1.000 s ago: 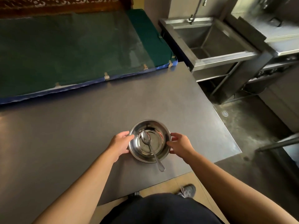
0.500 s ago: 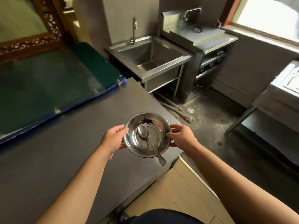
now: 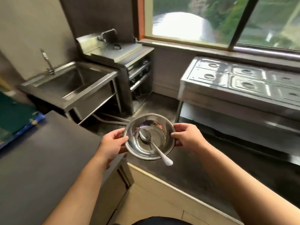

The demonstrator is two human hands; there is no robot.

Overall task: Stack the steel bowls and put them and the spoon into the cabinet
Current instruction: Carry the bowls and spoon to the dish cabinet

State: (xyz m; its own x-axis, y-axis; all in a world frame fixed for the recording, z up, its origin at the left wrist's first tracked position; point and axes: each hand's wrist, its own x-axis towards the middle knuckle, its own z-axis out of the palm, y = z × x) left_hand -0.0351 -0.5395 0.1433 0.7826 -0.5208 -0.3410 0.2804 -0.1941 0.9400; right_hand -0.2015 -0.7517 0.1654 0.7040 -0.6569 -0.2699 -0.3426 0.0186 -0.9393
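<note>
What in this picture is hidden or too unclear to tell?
- How many steel bowls are stacked: the head view looks down into the top one, so it hides any beneath.
- The cabinet: not identifiable in the head view.
- Fingers of the left hand and right hand: mostly tucked under the rim.
- Outside the window: blurred, glare-washed.
- The spoon: any markings too small.
</note>
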